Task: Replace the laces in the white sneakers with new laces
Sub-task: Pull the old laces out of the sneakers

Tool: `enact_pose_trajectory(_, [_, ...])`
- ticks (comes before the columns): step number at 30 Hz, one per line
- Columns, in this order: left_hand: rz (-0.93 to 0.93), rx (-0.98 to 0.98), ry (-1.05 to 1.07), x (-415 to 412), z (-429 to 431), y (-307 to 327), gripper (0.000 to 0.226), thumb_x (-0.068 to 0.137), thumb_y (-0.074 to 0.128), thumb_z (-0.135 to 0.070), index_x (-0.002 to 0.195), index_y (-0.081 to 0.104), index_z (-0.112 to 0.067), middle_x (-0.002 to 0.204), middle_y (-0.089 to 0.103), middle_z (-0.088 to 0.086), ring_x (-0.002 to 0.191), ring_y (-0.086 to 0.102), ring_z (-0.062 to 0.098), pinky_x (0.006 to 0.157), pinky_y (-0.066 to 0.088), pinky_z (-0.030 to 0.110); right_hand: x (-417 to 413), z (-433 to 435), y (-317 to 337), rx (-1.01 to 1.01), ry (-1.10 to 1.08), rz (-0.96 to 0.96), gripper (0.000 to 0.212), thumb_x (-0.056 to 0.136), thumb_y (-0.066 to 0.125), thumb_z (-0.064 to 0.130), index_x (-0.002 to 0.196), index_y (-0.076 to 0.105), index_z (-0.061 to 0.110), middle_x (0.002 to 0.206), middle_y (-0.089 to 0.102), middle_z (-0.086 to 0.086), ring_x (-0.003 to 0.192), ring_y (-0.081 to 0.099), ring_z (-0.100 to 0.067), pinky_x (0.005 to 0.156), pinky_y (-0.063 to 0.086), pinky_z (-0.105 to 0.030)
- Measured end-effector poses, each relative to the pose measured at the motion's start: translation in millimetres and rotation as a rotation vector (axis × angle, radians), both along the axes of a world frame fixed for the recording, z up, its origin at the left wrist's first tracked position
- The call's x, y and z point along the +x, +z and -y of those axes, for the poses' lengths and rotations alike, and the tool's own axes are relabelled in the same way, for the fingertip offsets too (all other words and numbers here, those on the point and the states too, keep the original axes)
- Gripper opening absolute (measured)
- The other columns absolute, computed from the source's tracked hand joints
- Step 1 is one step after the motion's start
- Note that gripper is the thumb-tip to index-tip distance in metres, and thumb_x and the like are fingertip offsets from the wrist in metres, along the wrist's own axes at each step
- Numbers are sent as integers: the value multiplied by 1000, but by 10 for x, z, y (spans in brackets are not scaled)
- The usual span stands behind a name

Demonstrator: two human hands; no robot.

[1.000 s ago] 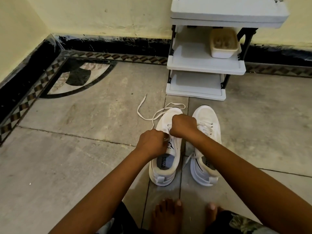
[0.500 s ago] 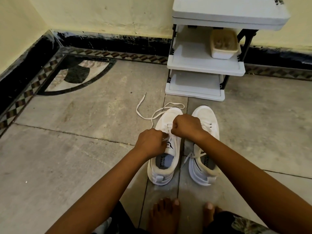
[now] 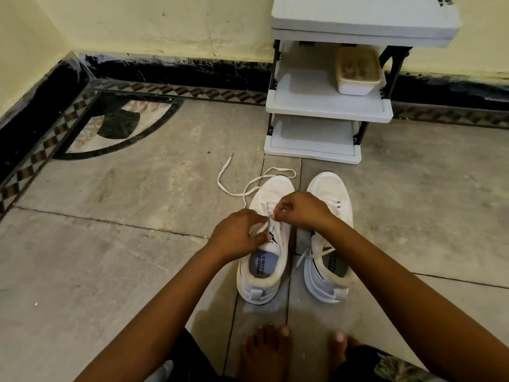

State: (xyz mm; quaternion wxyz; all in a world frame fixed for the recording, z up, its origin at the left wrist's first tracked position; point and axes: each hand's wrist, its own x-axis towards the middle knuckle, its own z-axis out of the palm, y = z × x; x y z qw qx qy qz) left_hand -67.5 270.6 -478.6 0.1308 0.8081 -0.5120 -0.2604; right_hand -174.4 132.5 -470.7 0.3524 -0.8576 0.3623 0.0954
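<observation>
Resting on the grey tiled floor, nearest the person: two bare feet. Just beyond them two white sneakers stand side by side, heels toward the feet. Left sneaker: both hands are over its tongue. Left grip has its fingers curled, clamped on the white lace. Right grip pinches the same lace between thumb and forefinger, almost touching the left. The lace's free run loops off the toe onto the floor. Right sneaker: laced, loose ends hanging toward the gap between the sneakers. Farther back, against the wall, a white shoe rack carries a pale tub on its middle shelf.
</observation>
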Motion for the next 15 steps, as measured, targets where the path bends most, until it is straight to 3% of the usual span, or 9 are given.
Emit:
enact_pose_trajectory(4, [-215,-70,65,4,-48,2,47,87,62,-39,129,56,-20,134,56,1,122,52,16,96,39,23,101,-55,53,-285,86,-124,19,82,60,41,90,65,25,98,66,0,94,59,-22,70,36,-27])
enact_pose_trajectory(7, [-192,-7,54,21,-37,-1,47,88,58,-44,131,55,-26,129,60,2,118,55,18,96,42,28,183,-83,71,-337,140,-206,19,85,56,34,96,62,18,105,64,-5,99,58,-26,72,35,-28])
enact_pose_trajectory(10, [-109,61,30,12,-18,-23,50,87,55,-51,133,52,-31,126,62,4,114,57,21,93,45,30,213,-22,114,-47,69,-134,22,90,53,23,100,63,6,102,63,-12,92,57,-25,74,37,-27])
enact_pose_trajectory(13, [-68,79,25,13,-7,-49,51,86,53,-55,133,51,-34,127,61,4,115,57,22,93,45,32,224,59,274,537,-269,251,17,93,54,19,80,58,8,73,49,-3,66,42,-12,63,36,-25])
enact_pose_trajectory(15, [-50,83,18,15,8,-67,52,86,52,-57,133,50,-35,128,61,3,115,56,23,92,45,33,220,68,316,585,-385,389,12,93,56,20,85,59,10,71,47,2,64,40,-9,59,36,-20])
